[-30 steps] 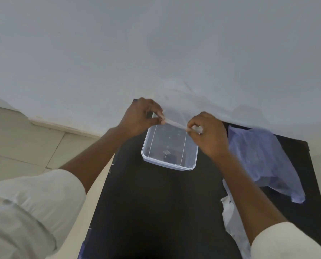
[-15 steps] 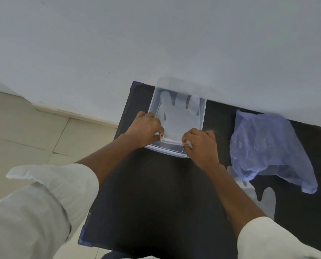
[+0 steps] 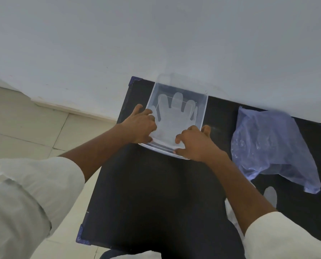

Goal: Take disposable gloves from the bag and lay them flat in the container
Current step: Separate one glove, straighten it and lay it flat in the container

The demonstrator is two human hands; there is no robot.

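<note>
The glove [image 3: 171, 116] lies flat in the container [image 3: 204, 111], fingers pointing away from me, cuff under my left hand [image 3: 140, 126] and right hand [image 3: 195, 143], both pressing, neither gripping.

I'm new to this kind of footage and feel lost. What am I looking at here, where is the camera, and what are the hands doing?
There is no machine here: a person wears one wide-angle camera on the head, looking forward and down, so you see their own arms.

A black rectangular table stands against a pale wall. On it sits a clear plastic container with a thin translucent disposable glove spread flat inside, fingers pointing to the wall.

The left hand rests at the container's left side and the right hand at its near right corner, both at the glove's cuff end. Neither clearly grips anything.

To the right lies a crumpled bluish plastic bag. Another translucent glove lies on the table below it.
</note>
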